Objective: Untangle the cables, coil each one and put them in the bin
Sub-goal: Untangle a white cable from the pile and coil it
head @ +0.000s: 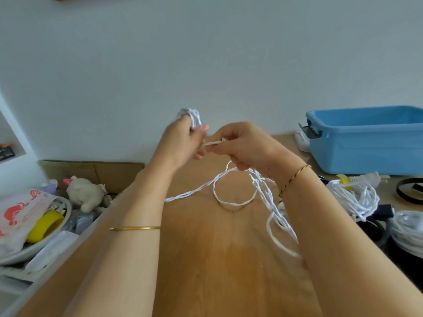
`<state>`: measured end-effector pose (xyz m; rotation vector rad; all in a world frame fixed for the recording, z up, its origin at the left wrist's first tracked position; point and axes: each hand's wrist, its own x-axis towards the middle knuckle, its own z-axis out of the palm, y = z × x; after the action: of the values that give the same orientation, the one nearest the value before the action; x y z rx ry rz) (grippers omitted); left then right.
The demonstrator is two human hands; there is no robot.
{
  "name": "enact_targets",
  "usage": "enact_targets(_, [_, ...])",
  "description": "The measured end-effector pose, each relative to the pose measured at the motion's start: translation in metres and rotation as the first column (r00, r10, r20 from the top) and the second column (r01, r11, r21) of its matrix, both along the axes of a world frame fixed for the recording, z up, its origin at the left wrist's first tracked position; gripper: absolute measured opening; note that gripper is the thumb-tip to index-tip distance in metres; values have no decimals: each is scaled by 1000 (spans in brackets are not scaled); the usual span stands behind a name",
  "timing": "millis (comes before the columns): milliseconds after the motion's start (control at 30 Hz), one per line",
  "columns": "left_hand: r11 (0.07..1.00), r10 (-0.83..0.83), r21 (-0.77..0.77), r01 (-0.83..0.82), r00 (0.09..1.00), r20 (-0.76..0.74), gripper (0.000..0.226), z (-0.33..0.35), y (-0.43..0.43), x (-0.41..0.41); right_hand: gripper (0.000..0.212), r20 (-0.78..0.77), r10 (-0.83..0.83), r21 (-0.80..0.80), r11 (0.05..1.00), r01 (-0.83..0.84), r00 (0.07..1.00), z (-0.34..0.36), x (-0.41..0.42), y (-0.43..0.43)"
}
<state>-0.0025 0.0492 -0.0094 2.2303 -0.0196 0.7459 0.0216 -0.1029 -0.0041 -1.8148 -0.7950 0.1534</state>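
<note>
so, left hand (183,140): raised above the table, fingers curled, with turns of the white cable (194,117) wound round the fingertips and the thumb pressed alongside.
right hand (242,147): just beside the left, thumb and forefinger pinching a short stretch of the same cable, the other fingers curled round strands dropping from the palm.
cable's run: from the hands it falls to the wooden table (217,259) and lies in one open loop, a tail heading left towards the left forearm, more strands trailing beneath the right wrist.
blue bin (366,145): far right of the table by the wall, well apart from both hands; its contents can't be seen.
other cables (357,197): a white heap with black loops, in front of the bin.
left edge: clutter, a plush toy (84,194) and a yellow ring (45,225) among it.
</note>
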Motion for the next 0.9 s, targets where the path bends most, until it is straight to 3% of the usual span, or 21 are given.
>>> enact_targets(100, [998, -63, -1, 65, 973, -220, 28, 8, -5, -8, 21, -8, -66, 171, 983, 66, 998, 4, 5, -8])
enact_targets(233, [937, -323, -247, 245, 876, -358, 47, 16, -9, -21, 26, -154, -24, 348, 935, 77, 988, 6, 9, -16])
enact_targets(300, [916, -392, -264, 303, 815, -426, 56, 15, -12, -24, 29, -199, -31, 391, 914, 108, 980, 5, 10, -15])
enact_targets(433, [914, -403, -262, 310, 771, -493, 27, 17, -15, -27, 31, -266, 9, 423, 900, 108, 964, 3, 10, -15])
enact_targets(600, [903, -427, -256, 344, 656, -623, 26, 16, -6, -32, 31, -319, 23, 487, 862, 142, 948, 0, 18, -21])
enact_targets(800, [855, -517, -330, 401, 596, -614, 28, 19, -6, -32, 33, -456, 40, 618, 733, 284, 889, -12, 28, -20])
enact_targets(900, [780, -624, -461, 424, 577, -526, 32, 19, -4, -29, 32, -505, -10, 543, 774, 327, 863, -15, 31, -16])
